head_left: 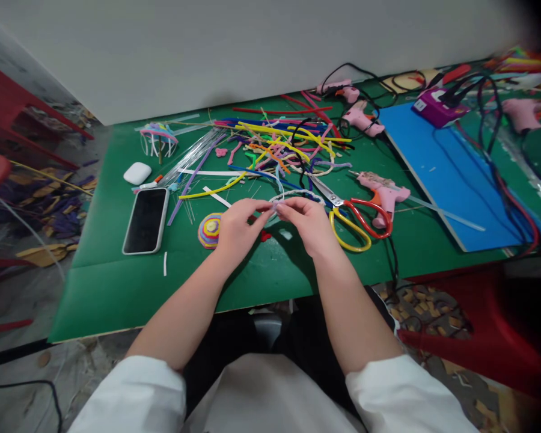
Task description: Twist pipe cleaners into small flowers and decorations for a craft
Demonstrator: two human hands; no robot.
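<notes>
Over the front of the green table, my left hand (240, 224) and my right hand (310, 226) meet fingertip to fingertip. Both pinch a pale, whitish-lilac pipe cleaner (300, 193), which curves away behind my fingers; its pinched part is mostly covered. Beside my left hand lies a coiled disc (208, 231) of yellow, red and purple rings, partly hidden by that hand. A small red piece (265, 236) rests on the table below my fingers. Scissors (359, 219) with red and yellow handles lie open just right of my right hand.
Many coloured pipe cleaners (279, 141) are heaped behind my hands. A pink glue gun (383, 193) sits to the right, near a blue board (437, 174) and a purple power adapter (440, 108) with cables. On the left are a phone (146, 221), a white case (137, 173) and a small umbrella-like craft (159, 135).
</notes>
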